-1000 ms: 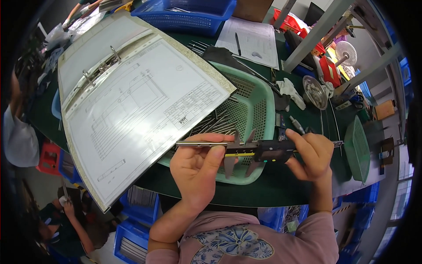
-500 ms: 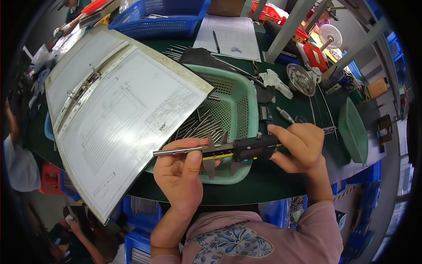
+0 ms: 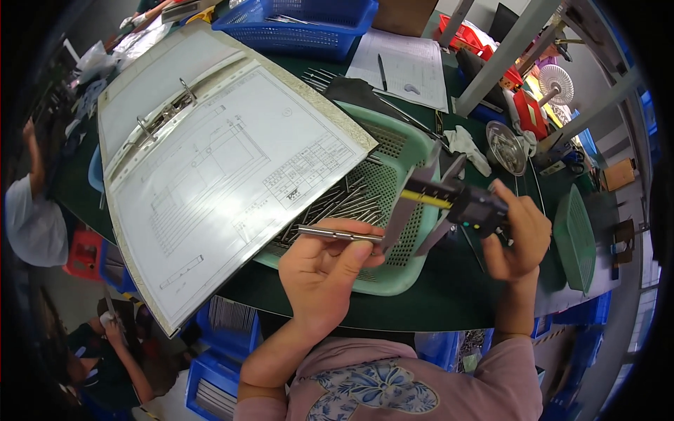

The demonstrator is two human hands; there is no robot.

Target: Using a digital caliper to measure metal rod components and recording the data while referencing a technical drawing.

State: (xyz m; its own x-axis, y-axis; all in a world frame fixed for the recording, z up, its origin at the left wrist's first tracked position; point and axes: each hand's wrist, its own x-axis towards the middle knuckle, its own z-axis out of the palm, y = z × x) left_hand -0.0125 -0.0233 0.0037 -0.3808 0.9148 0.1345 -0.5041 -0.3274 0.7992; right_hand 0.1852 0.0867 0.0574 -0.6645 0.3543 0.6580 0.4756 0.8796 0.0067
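I read the rod (image 3: 338, 234) as smooth, glossy metal; the caliper housing (image 3: 478, 212) as plastic; the drawing (image 3: 210, 168) as paper.

The surface (image 3: 435, 309) is dark green, with a curved front edge. Near its front stands a green basket (image 3: 382, 286); an open binder (image 3: 210, 182) overlaps its left part, and what bears the binder is hidden. At the back is a blue basket (image 3: 302, 43), with paper (image 3: 421, 67) just to its right and a pen (image 3: 382, 71) lying on that. In front of the paper, a dark cloth (image 3: 351, 92) lies beside thin rods (image 3: 319, 78). Farther right are a white glove (image 3: 469, 150), a metal bowl (image 3: 505, 149) near it, and a tray (image 3: 572, 242), pale green, toward the right end.
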